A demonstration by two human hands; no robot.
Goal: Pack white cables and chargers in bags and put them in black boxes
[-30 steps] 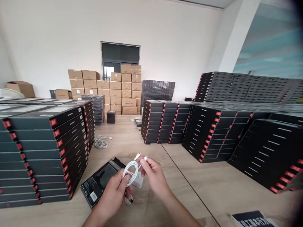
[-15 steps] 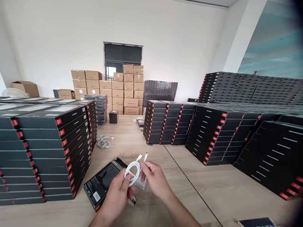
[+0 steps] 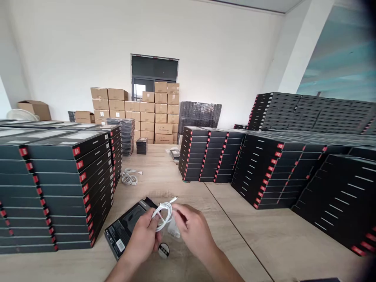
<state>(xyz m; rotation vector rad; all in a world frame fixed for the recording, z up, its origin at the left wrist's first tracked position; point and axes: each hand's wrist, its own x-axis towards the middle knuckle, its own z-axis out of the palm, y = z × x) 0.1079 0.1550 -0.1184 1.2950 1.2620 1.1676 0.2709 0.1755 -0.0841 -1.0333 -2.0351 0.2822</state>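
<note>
My left hand [image 3: 140, 237] grips a coiled white cable [image 3: 163, 216] at its lower side, above a black product box [image 3: 125, 229] lying tilted on the wooden table [image 3: 188, 168]. My right hand [image 3: 192, 231] is blurred, with its fingers against the right side of the coil. One white plug [image 3: 175, 199] sticks up from the coil, and the other cable end is hidden. A clear plastic piece [image 3: 174, 230] shows between my hands. Below them lies a round black-and-white disc [image 3: 163, 250].
Tall stacks of black boxes with red marks [image 3: 67, 188] stand to the left, and more [image 3: 264, 172] stand to the right. A second coiled white cable [image 3: 129, 178] lies on the table. Cardboard cartons [image 3: 147, 113] are piled at the back.
My right hand has moved off the two raised cable ends and onto the coil. The round disc now shows fully, and the view has shifted slightly.
</note>
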